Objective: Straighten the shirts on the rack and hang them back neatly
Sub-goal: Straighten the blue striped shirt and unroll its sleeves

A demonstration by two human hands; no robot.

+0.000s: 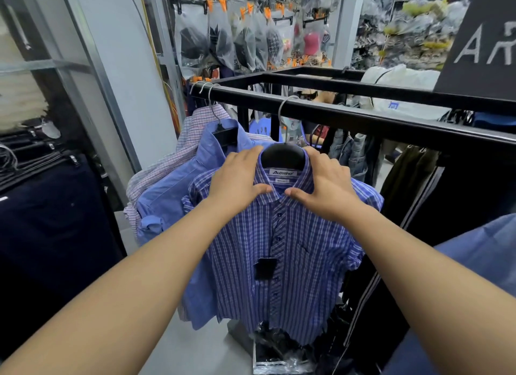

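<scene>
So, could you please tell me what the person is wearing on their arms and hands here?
Nothing worn shows: the left hand and right hand are ungloved and ringless; the left forearm and right forearm are bare to the frame edge, with no sleeves, watch or bracelet in view.

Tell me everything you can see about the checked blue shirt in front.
A short-sleeved checked shirt, blue-and-white cloth, buttoned with dark buttons, chest pocket, dark tag hanging in front. It hangs on a black hanger hooked over the black rail. The left hand and right hand rest on its collar.
</scene>
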